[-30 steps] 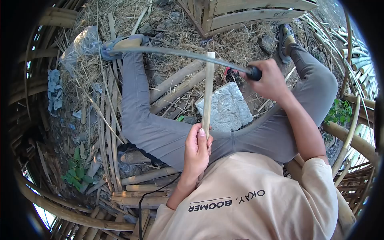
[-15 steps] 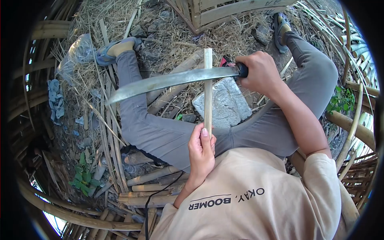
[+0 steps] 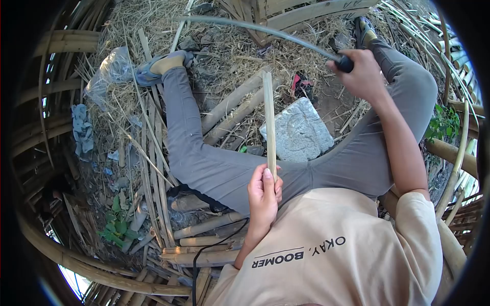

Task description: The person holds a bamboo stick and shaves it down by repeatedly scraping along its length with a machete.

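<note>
My left hand (image 3: 264, 196) is closed around the lower end of a pale split stick (image 3: 270, 122), which stands nearly upright in front of my lap. Up at the right, my right hand (image 3: 361, 74) grips the black handle of a long curved machete (image 3: 286, 35). Its blade stretches left above the stick's top end, apart from it. A flat grey stone block (image 3: 297, 129) lies on the ground between my legs, just right of the stick.
A wooden crate (image 3: 316, 14) stands at the top. Bamboo poles (image 3: 232, 109) lie beyond my left leg, with more at the lower left. A plastic bag (image 3: 109, 74) and blue scraps (image 3: 81, 130) are at the left. Small red and black item (image 3: 302, 85) lies behind the stone.
My right hand has raised the machete up and away from the stick, which it crossed before. The stick now leans slightly left at its top, still in my left hand.
</note>
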`<state>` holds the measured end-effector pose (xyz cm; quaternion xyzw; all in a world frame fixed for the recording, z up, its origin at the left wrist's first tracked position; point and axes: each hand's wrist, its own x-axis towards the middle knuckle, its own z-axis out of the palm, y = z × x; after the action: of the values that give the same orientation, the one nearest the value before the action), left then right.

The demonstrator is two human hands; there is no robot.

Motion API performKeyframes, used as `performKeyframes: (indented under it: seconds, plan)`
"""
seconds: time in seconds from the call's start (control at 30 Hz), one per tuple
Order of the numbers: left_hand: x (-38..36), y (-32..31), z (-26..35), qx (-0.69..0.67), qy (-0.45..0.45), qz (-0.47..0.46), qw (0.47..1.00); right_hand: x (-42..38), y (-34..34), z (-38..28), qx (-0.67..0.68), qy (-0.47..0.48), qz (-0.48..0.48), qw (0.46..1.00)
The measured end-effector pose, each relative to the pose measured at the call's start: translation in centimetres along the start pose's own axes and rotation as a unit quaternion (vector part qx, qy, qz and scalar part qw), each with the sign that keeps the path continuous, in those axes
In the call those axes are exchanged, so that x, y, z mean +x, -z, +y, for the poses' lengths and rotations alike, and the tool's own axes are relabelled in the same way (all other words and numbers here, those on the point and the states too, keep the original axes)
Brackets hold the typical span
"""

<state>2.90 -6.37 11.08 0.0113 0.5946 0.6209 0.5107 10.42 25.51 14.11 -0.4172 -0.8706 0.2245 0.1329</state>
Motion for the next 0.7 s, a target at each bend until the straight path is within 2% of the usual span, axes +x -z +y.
performKeyframes:
  seconds: [0.1,0.13,0.3,0.47,0.53,0.57,0.7]
  plan:
    - [0.4,0.0,-0.3,0.022,-0.012,0.0,1.0,-0.5,-1.6,-1.5,0.02,0.062,-0.112,0.992]
    - [0.6,0.2,-0.4,0.014,0.015,-0.013,1.0,-0.6,-2.0,-2.1,0.021,0.084,-0.117,0.989]
    - [0.8,0.0,0.1,-0.026,0.037,-0.084,0.995,-0.8,-3.5,-3.0,-0.008,0.161,-0.135,0.978]
    - [1.2,0.6,1.3,-0.137,0.103,-0.118,0.978,-0.9,-2.9,-3.4,0.014,0.147,-0.152,0.977]
    - [1.6,2.2,1.3,-0.058,0.099,-0.18,0.977,-0.9,-2.7,-3.7,0.017,0.148,-0.162,0.976]
    - [1.9,2.6,1.2,-0.018,0.096,-0.211,0.973,-0.9,-2.6,-3.9,0.02,0.149,-0.163,0.975]
    - [2.4,2.0,1.6,0.04,-0.057,-0.17,0.983,-1.1,-2.3,-4.1,0.03,0.152,-0.165,0.974]
